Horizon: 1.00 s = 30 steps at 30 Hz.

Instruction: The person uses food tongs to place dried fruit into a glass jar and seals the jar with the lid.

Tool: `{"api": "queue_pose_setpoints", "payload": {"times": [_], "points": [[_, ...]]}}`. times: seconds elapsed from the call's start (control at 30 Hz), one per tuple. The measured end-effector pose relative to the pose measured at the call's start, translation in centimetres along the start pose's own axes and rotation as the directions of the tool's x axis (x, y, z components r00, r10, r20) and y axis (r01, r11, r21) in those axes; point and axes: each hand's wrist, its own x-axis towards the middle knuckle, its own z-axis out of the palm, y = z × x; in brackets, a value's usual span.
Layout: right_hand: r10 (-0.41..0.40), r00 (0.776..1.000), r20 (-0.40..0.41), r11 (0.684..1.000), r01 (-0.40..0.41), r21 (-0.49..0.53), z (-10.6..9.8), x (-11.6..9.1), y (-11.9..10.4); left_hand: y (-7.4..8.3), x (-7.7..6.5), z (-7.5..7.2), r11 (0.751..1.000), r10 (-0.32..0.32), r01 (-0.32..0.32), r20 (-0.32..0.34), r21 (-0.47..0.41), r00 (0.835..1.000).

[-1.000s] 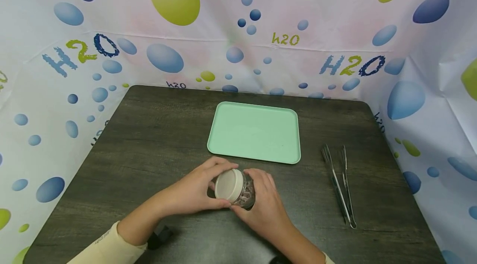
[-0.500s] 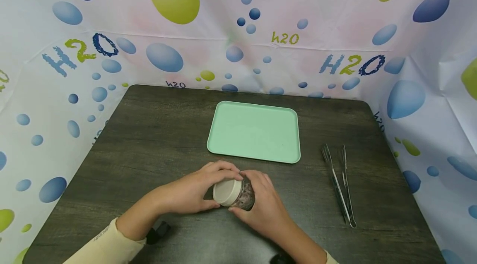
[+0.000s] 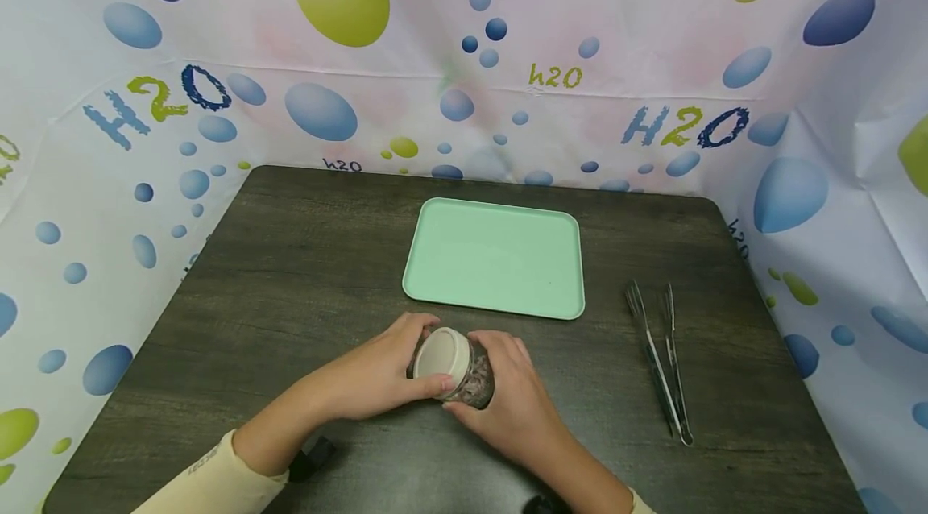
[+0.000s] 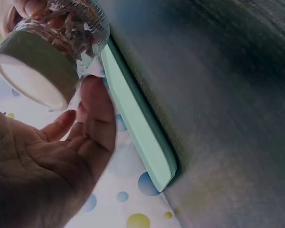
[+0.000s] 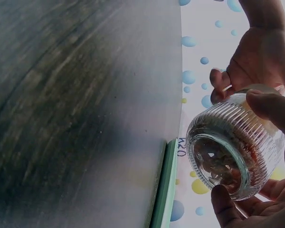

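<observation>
A ribbed clear glass jar (image 3: pixel 476 379) with brownish, shrivelled pieces inside is held tilted above the table's near middle. My right hand (image 3: pixel 516 401) grips its glass body, thumb on the near side and fingers on the far side. Around the jar's cream lid (image 3: pixel 439 356) is my left hand (image 3: pixel 373 375), its thumb on the near edge and its fingers at the far edge. In the left wrist view the lid (image 4: pixel 33 71) still sits on the jar, with curled fingertips close beside it. The right wrist view shows the jar's base (image 5: pixel 221 164).
Beyond the hands, a mint green tray (image 3: pixel 496 256) lies on the dark wooden table (image 3: pixel 312 256). Metal tongs (image 3: pixel 663 369) rest at the right, their arms spread. A patterned sheet (image 3: pixel 406 31) hangs behind the table and along its sides.
My left hand's fingers and thumb have shifted round the lid, the thumb now lying further over its near edge. The jar has tipped slightly; my right hand stays nearly in place around it.
</observation>
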Motion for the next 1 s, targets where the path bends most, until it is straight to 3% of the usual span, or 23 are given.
{"api": "queue_pose_setpoints", "payload": {"times": [0.17, 0.4, 0.53, 0.7, 1.0], "points": [[-0.018, 1.000, -0.006, 1.000, 0.018, -0.012, 0.11, -0.02, -0.10, -0.24, 0.09, 0.22, 1.000, 0.010, -0.010, 0.007, 0.000, 1.000], [-0.019, 1.000, -0.001, 1.000, 0.019, -0.023, -0.02, -0.07, -0.05, -0.50, 0.13, 0.11, 0.992, 0.123, -0.123, 0.000, 0.004, 0.992], [-0.020, 1.000, 0.008, 0.999, 0.020, -0.026, -0.12, -0.01, 0.10, -0.63, 0.13, -0.15, 0.975, 0.223, -0.223, 0.005, 0.014, 0.975], [-0.027, 0.999, 0.023, 0.999, 0.027, -0.024, -0.14, 0.03, 0.34, -0.81, 0.18, -0.41, 0.942, 0.335, -0.335, 0.028, 0.019, 0.942], [-0.064, 0.998, 0.021, 0.997, 0.065, -0.044, -0.06, 0.07, 0.61, -0.80, 0.13, -0.61, 0.914, 0.377, -0.384, 0.079, 0.130, 0.923]]}}
